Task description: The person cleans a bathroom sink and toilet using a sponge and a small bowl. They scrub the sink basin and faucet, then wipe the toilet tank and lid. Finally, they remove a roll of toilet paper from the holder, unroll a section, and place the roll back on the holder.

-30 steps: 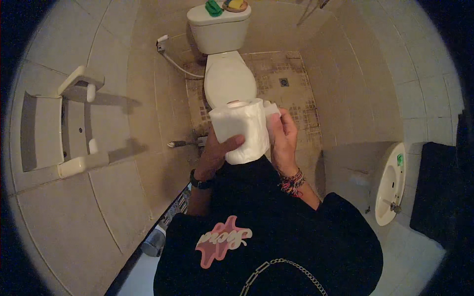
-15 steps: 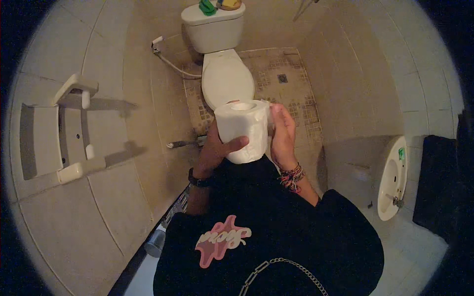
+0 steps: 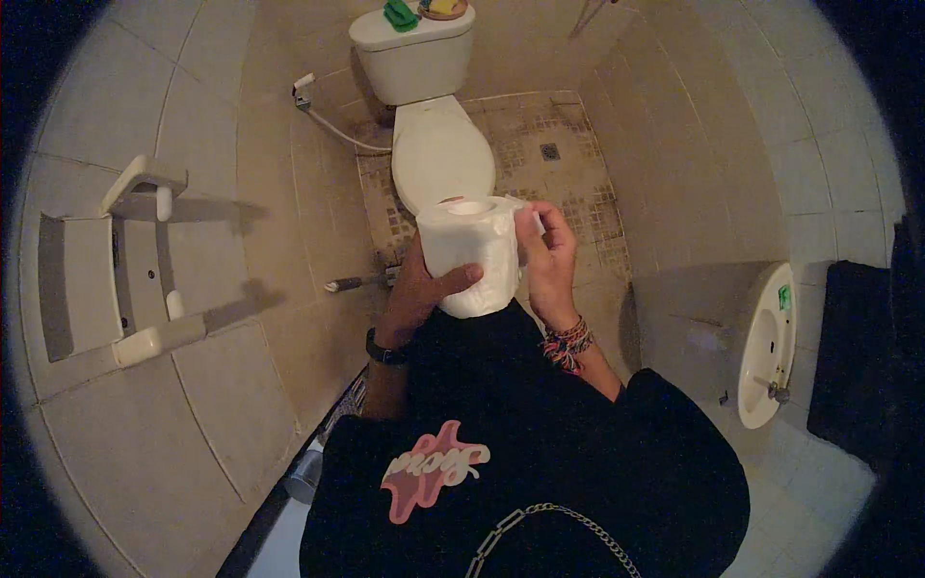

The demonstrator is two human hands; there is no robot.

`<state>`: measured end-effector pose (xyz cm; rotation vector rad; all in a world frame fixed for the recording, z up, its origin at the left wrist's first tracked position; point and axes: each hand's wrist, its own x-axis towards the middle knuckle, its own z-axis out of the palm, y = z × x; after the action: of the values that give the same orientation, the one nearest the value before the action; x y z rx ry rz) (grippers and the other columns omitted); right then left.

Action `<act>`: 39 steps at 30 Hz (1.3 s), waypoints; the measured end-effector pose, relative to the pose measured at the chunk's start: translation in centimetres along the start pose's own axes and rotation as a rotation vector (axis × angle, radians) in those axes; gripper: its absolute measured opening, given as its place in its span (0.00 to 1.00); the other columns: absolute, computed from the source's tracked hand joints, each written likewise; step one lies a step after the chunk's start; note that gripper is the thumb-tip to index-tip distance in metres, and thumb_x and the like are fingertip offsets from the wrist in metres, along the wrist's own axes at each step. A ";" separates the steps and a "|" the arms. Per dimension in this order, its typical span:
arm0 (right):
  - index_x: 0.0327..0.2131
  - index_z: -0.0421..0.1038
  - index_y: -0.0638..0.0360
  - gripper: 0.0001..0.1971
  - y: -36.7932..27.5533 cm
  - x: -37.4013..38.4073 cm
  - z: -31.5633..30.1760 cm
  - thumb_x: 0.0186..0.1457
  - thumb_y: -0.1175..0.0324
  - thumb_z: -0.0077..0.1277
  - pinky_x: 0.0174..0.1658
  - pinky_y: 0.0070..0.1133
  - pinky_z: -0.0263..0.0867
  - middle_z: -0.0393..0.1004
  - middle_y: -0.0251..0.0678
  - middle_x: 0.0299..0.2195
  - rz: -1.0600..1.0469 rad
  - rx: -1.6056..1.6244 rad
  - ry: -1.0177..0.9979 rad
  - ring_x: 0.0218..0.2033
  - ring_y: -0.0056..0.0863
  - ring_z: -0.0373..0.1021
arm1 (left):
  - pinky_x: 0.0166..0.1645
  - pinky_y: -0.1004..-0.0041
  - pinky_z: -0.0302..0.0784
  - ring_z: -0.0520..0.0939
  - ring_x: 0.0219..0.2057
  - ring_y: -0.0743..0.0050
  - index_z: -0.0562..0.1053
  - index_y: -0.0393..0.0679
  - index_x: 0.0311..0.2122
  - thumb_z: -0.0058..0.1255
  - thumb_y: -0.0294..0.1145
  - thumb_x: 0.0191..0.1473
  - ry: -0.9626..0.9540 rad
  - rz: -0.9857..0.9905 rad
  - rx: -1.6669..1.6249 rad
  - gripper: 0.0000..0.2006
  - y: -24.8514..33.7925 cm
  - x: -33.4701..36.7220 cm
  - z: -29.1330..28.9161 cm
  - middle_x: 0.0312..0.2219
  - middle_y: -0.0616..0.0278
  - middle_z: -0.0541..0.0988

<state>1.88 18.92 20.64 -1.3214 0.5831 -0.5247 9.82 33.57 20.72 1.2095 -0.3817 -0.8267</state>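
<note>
- We hold a white toilet paper roll [image 3: 472, 255] up in front of our chest, right above the near end of the toilet [image 3: 438, 144].
- Our left hand [image 3: 416, 292] cups the roll from below and from its left side. The fingers [image 3: 461, 281] are curled about halfway round it and press on the soft paper.
- Our right hand [image 3: 549, 265] is on the right side of the roll. Its fingers are bent in, and the tips seem to pinch the loose edge of paper near the top of the roll. We cannot tell how tight that pinch is.
- We think we are at the step of finding the loose end and getting the roll ready. The next move calls for a steady hold with the left hand and a soft pull with the right, so the paper does not rip.
- Left of the roll, on the tiled wall, sits a white holder [image 3: 145, 265] with no roll on it.
- Past the roll, the toilet lid is down, and a green thing [image 3: 400, 13] lies on the tank.
- A spray hose [image 3: 323, 111] hangs left of the toilet.
- Far right of the roll is a small white sink [image 3: 766, 347].
</note>
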 end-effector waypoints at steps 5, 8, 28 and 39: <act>0.33 0.69 0.60 0.10 0.3 0.3 0.0 0.57 0.63 0.48 0.34 0.14 0.60 0.69 0.24 0.27 -0.038 -0.021 0.017 0.30 0.12 0.62 | 0.50 0.68 0.69 0.73 0.45 0.68 0.57 0.41 0.56 0.62 0.36 0.41 0.020 -0.040 -0.021 0.38 0.3 -0.2 -0.1 0.46 0.56 0.71; 0.33 0.69 0.60 0.10 0.0 0.2 0.0 0.57 0.62 0.48 0.33 0.12 0.60 0.69 0.24 0.26 -0.072 -0.037 -0.016 0.28 0.11 0.62 | 0.48 0.69 0.70 0.74 0.44 0.68 0.58 0.41 0.56 0.61 0.35 0.42 0.029 -0.091 -0.163 0.36 0.0 -0.3 -0.5 0.46 0.55 0.71; 0.40 0.67 0.60 0.13 -0.4 1.2 -0.3 0.58 0.60 0.46 0.41 0.19 0.67 0.73 0.32 0.37 0.305 0.526 -0.044 0.37 0.19 0.70 | 0.48 0.59 0.74 0.76 0.45 0.58 0.64 0.40 0.51 0.42 0.51 0.54 0.043 -0.069 -0.847 0.27 -3.9 -0.7 -4.0 0.45 0.52 0.73; 0.41 0.68 0.60 0.15 -2.3 3.6 -1.1 0.59 0.58 0.45 0.43 0.19 0.65 0.72 0.32 0.37 0.283 0.517 -0.077 0.38 0.20 0.69 | 0.49 0.59 0.73 0.72 0.48 0.58 0.62 0.38 0.52 0.43 0.50 0.55 -0.115 -0.009 -0.856 0.27 -4.8 -0.4 -4.0 0.48 0.52 0.70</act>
<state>3.80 15.39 22.38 -0.7506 0.5154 -0.3562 10.55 35.99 14.99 0.3688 -0.0827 -0.9308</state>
